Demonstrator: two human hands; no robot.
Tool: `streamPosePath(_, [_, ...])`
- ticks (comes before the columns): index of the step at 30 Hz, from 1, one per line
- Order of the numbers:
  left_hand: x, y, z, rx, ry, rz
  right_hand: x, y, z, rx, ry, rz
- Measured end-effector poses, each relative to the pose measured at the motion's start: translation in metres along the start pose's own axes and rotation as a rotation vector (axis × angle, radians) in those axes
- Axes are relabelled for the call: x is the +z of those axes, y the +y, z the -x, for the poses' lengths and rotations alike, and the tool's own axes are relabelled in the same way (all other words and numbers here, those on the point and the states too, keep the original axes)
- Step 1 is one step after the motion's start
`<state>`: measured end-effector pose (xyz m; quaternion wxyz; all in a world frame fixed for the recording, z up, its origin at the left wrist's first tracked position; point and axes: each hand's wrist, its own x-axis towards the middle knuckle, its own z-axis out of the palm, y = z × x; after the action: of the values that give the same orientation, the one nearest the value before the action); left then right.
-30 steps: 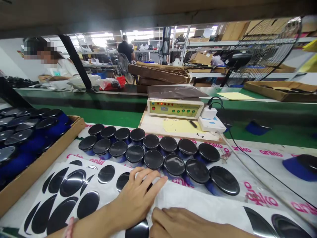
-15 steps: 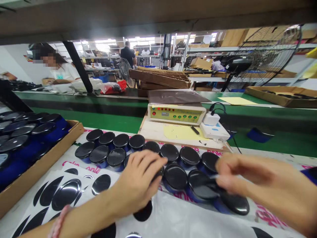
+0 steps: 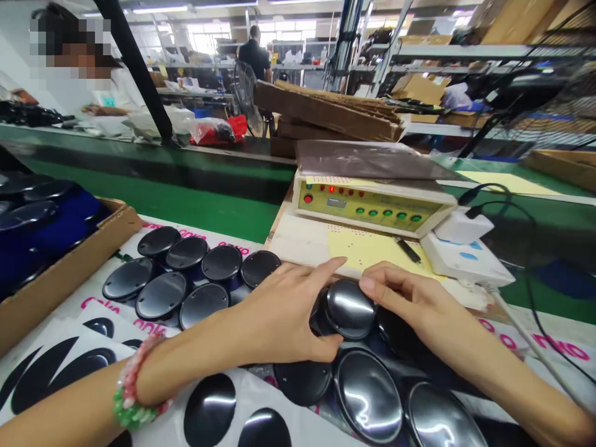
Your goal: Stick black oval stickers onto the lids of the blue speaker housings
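Observation:
A glossy black round sticker [image 3: 351, 313] lies on top of a blue-sided round part in the row. My right hand [image 3: 414, 298] pinches its far right edge between thumb and fingers. My left hand [image 3: 291, 316] curves around the left side of the same part, thumb and index finger spread apart; its other fingers are partly hidden. Black-topped round parts [image 3: 162, 294] stand in two rows, several with small holes in their tops. Nearer me, shinier smooth tops [image 3: 369, 395] show. White backing sheets [image 3: 251, 397] carry black round stickers [image 3: 210, 410] at the front.
A cardboard box [image 3: 79, 261] of blue parts stands at left. Behind the rows sit a control box [image 3: 358, 205] with lit buttons, a black pen [image 3: 408, 249], a white power adapter [image 3: 465, 248] and cables. A person [image 3: 116, 93] sits across the green bench [image 3: 200, 202].
My right hand has moved left and back, bringing the sticker onto a part in the row. My left hand has shifted right, opening around that part. The view has tilted and moved closer.

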<state>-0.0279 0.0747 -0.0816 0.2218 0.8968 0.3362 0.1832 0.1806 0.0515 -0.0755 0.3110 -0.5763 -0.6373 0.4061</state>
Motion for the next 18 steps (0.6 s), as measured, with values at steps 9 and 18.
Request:
streamPosePath(9, [0.003,-0.003,-0.002,-0.005,0.007,0.001,0.002,0.001,-0.002,-0.041,-0.010,0.103])
streamPosePath(18, [0.004,-0.001,-0.001,-0.019,0.011,-0.035,0.006,0.010,0.002,-0.151,0.072,0.279])
